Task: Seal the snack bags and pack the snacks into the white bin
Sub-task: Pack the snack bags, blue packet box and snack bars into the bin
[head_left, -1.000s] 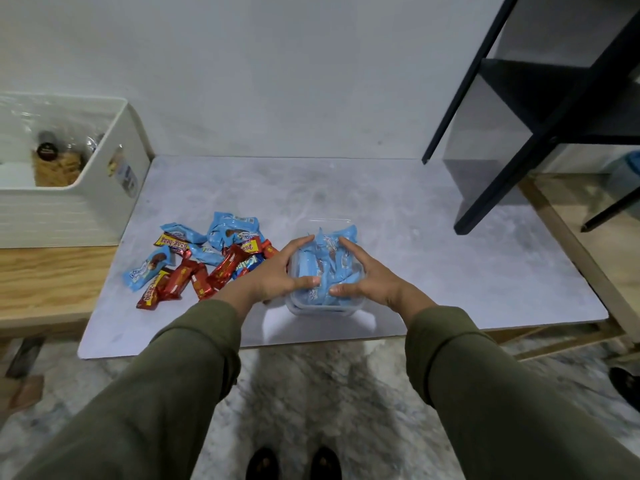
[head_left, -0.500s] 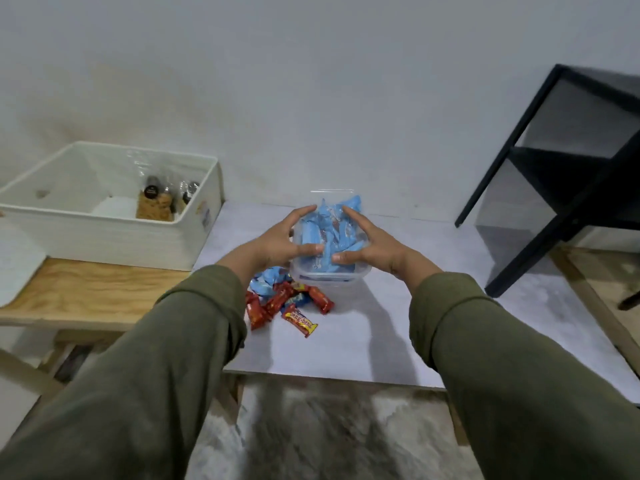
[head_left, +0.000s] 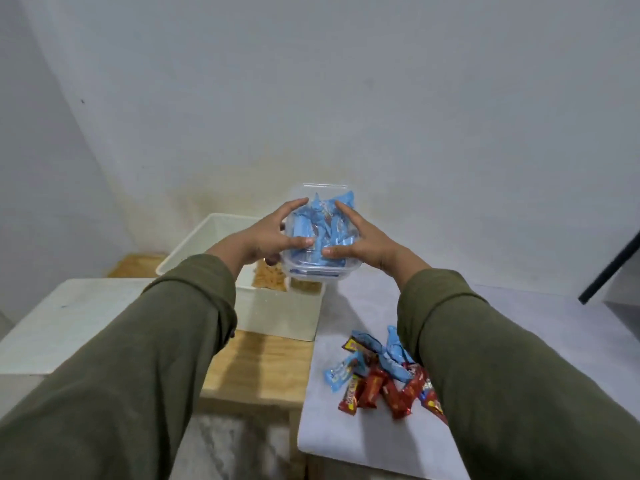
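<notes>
Gripping a clear, rectangular plastic container (head_left: 317, 237) from either side, the left hand (head_left: 268, 237) and the right hand (head_left: 362, 242) hold it in the air above the near right corner of the white rectangular plastic bin (head_left: 277, 310). Each hand's fingers curl over the lidded top while the thumb presses the near wall. The container's long axis runs from 6 o'clock to 12 o'clock, away from the person, with the far end tilted slightly upward. Glossy blue snack wrappers (head_left: 332, 226) fill it, visible through the transparent walls. The bin, smooth and matte, sits at 10 o'clock on a pale wooden bench (head_left: 256, 368) with visible grain; tan, crumbly-looking contents (head_left: 270, 280) show inside it beneath the container. A loose pile of shiny red and blue crinkled wrapped snacks (head_left: 381, 379) lies at 5 o'clock on a smooth grey stone-look tabletop (head_left: 346, 438), partly hidden by the right olive-green fabric sleeve (head_left: 502, 375). A black metal frame leg (head_left: 609, 268) slants at 3 o'clock.
</notes>
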`<state>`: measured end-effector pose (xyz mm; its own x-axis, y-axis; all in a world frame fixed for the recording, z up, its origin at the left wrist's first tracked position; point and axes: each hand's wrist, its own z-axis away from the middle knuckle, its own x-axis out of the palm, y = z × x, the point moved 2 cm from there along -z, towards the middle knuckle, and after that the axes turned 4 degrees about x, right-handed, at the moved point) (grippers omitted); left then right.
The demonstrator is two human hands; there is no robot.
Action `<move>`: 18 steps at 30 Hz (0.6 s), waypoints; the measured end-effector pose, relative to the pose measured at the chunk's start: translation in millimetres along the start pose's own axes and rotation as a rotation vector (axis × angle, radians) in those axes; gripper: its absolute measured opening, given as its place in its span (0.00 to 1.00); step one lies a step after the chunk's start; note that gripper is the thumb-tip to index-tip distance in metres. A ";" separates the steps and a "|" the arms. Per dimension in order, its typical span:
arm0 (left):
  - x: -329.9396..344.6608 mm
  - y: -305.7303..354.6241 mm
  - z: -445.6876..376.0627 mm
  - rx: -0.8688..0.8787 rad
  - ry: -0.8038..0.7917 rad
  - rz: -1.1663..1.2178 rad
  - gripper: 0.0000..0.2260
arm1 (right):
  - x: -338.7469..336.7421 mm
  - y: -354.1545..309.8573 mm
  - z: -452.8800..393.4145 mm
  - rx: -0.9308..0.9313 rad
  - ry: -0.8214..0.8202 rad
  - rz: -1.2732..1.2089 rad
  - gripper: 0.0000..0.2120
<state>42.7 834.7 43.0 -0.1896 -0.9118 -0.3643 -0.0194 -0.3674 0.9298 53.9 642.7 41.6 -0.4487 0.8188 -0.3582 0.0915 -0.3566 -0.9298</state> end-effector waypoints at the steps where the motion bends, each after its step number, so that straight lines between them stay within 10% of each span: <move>1: -16.7 -3.9 0.1 -0.008 -0.003 -0.006 0.35 | 11.9 -6.0 -10.8 0.001 -0.001 -0.005 0.45; 18: -166.4 -100.8 -69.7 -0.190 0.005 0.023 0.38 | 110.5 -6.2 -193.8 0.073 -0.093 0.012 0.48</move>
<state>144.7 1010.7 6.3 -0.1830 -0.9210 -0.3438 0.1706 -0.3741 0.9115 176.0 822.5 -8.7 -0.5290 0.7701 -0.3565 0.0341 -0.4005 -0.9157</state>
